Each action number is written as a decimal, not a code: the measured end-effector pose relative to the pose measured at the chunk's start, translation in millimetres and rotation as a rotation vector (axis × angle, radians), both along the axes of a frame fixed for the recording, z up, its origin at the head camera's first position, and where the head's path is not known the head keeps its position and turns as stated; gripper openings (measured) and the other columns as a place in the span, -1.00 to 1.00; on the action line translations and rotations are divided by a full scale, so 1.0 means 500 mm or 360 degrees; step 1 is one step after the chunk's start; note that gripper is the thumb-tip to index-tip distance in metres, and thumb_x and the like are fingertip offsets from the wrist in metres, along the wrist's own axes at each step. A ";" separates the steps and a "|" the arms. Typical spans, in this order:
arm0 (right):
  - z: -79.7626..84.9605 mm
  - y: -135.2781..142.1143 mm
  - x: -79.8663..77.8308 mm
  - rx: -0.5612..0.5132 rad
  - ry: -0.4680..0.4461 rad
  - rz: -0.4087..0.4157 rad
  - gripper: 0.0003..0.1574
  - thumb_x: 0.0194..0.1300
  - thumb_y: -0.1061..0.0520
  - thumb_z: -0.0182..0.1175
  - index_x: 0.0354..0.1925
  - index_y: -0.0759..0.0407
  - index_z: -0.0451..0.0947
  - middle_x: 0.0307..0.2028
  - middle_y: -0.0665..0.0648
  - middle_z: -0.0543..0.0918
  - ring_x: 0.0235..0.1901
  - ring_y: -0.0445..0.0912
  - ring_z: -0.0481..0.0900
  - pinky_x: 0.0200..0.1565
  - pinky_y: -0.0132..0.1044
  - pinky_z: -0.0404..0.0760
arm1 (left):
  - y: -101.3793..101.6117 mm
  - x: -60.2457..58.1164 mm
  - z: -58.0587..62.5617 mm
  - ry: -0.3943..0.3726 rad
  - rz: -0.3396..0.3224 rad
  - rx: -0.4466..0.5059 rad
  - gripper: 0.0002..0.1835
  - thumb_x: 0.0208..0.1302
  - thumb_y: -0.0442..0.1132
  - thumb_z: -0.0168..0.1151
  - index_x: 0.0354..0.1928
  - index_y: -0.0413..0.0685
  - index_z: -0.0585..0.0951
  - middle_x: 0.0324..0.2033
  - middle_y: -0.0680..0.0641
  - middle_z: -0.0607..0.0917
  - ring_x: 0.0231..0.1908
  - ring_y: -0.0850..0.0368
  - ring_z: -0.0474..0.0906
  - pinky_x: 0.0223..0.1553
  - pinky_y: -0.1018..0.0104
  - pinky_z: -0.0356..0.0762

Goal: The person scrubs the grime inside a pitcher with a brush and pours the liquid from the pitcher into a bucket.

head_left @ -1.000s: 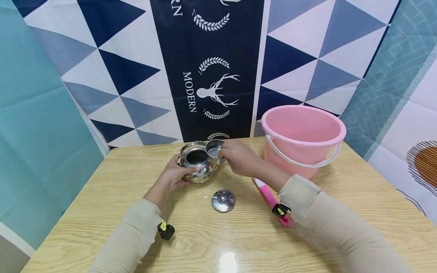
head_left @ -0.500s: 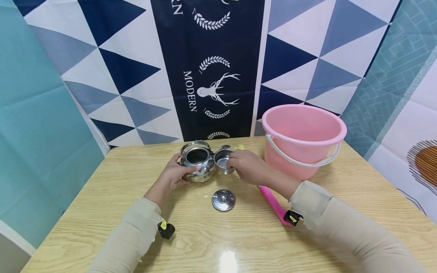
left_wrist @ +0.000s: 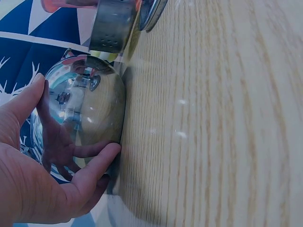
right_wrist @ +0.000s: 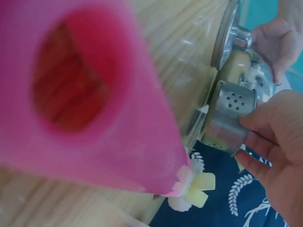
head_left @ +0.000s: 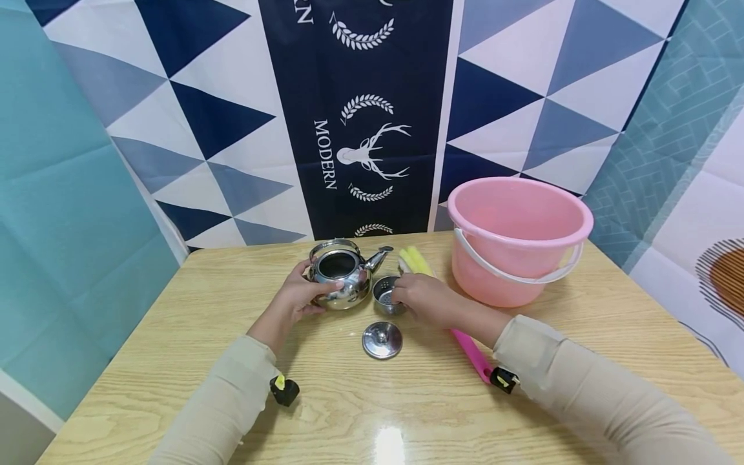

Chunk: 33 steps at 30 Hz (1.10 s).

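Note:
My left hand (head_left: pixel 296 292) holds the side of a shiny steel teapot (head_left: pixel 356 289), thumb on top and fingers low around its belly in the left wrist view. The teapot is uncovered, its spout pointing right. Just right of it, my right hand (head_left: pixel 427 300) pinches the rim of a small perforated steel strainer basket (right_wrist: pixel 227 118) between thumb and fingers. In the head view the basket is upright, at or near the tabletop; contact is hard to tell. The round teapot lid (head_left: pixel 382 340) lies in front of the basket, knob up.
Under my right forearm lies a sponge brush with a pink handle (head_left: pixel 472 354) and a yellow sponge head (head_left: pixel 415 260). A pink bucket (head_left: pixel 500 284) with a white handle stands at the back right. Patterned cloth hangs behind the wooden table (head_left: pixel 325 413).
My right hand has moved the strainer basket away from the teapot's mouth, rightward and down past the spout toward the table. My left hand and the teapot stay put.

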State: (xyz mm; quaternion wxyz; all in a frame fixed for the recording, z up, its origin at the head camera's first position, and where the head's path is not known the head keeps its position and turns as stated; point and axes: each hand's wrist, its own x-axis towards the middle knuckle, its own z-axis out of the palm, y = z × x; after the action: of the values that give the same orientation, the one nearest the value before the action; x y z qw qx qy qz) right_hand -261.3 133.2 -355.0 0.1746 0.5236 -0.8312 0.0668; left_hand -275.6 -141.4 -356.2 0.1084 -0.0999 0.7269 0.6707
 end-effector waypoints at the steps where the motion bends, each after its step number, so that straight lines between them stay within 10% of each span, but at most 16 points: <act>1: -0.001 0.001 -0.001 0.0012 -0.0004 -0.0008 -0.65 -0.18 0.52 0.31 -0.39 0.19 0.61 -0.43 0.03 0.54 -0.34 -0.06 0.53 -0.16 -0.19 0.59 | 0.000 0.000 0.000 0.0000 0.0001 0.0001 -0.04 0.07 -0.32 0.50 0.45 0.20 0.16 0.23 -0.23 0.31 0.12 -0.25 0.41 -0.14 -0.09 0.64; 33: -0.008 0.018 0.015 -0.0078 0.0013 -0.0021 -0.61 -0.09 0.44 0.36 -0.21 0.22 0.61 -0.21 0.14 0.58 -0.20 -0.01 0.56 -0.13 -0.20 0.62 | 0.001 0.000 -0.002 0.0009 0.0018 0.0005 -0.04 0.07 -0.34 0.50 0.45 0.19 0.16 0.25 -0.23 0.30 0.13 -0.25 0.39 -0.09 -0.15 0.61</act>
State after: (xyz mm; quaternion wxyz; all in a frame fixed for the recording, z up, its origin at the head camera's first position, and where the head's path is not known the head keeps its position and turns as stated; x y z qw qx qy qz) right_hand -253.9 142.0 -358.9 0.1911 0.5138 -0.8321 0.0839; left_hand -275.9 -140.8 -357.0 0.1026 -0.1018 0.7255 0.6729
